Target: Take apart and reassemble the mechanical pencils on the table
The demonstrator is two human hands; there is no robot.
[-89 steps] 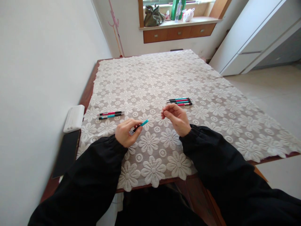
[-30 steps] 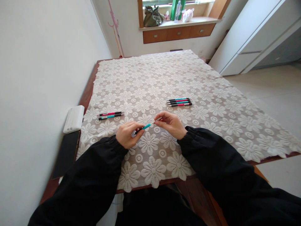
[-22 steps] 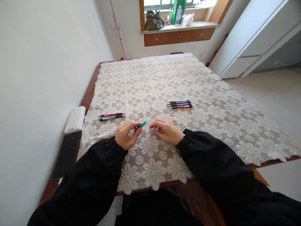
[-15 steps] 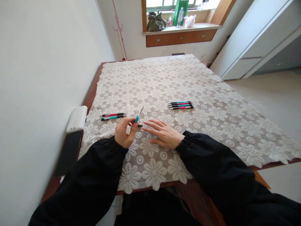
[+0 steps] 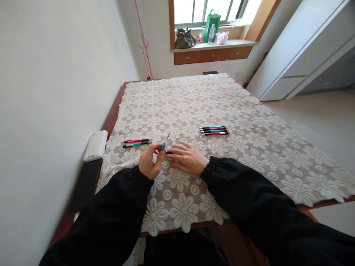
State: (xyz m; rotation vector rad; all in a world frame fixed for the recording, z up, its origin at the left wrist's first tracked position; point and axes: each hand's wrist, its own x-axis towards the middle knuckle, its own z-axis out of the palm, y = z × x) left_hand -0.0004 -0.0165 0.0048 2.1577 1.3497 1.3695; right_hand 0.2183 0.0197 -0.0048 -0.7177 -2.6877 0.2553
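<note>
Head view: left hand [image 5: 149, 164] pinches a teal pen [image 5: 163, 145] upright over the lace-covered worktop [image 5: 249, 147] beside a white wall, right hand [image 5: 187, 160] lying flat, released, near it.

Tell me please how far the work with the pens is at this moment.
Looks done: two pens lie side by side at the left. In hand: the left hand holds a teal pen part tip up, while the right hand rests flat on the lace cloth, touching a small dark piece. Likely left: four pens grouped at the right, untouched.
</note>
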